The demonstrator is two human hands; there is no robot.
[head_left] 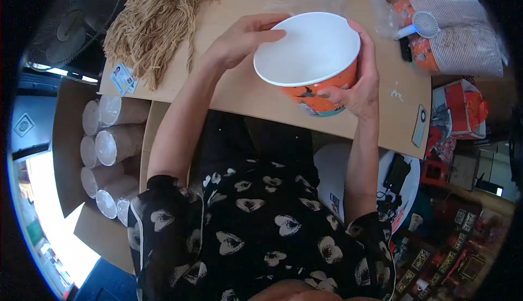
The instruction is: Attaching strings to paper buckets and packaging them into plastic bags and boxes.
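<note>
A round paper tub (308, 50), white inside with an orange printed outside, is tilted so that its mouth faces me. It is held above a brown cardboard-covered table (229, 94). My left hand (245, 40) grips its left rim, the thumb over the edge and the other fingers partly hidden behind it. Round the right side of the tub wraps my right hand (362, 86), thumb on the orange wall and fingers near the rim. Nothing shows inside the tub.
Beige cords (158, 23) lie at the table's far left, near cards (122, 79). At the far right are plastic-wrapped stacked tubs (457, 29), a small white fan (425, 24) and a phone (419, 126). An open carton (71, 137) with wrapped stacks (117, 144) stands left.
</note>
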